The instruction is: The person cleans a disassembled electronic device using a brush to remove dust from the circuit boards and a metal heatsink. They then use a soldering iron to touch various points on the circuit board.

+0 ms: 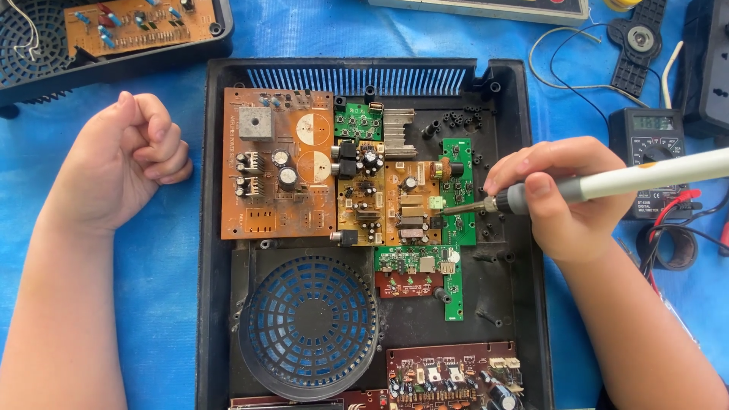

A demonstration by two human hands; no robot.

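We saw the right hand [566, 201] clamped on a soldering iron [607, 182], tip at the green board [458, 193] (three o'clock of centre); the left hand [121, 163] rested fisted, empty, at nine o'clock.

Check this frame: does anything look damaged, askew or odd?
The large brown board shows dull, stained patches across its surface, so it looks worn. The right hand holds a soldering iron tip at the narrow green board. Left hand rests fisted.
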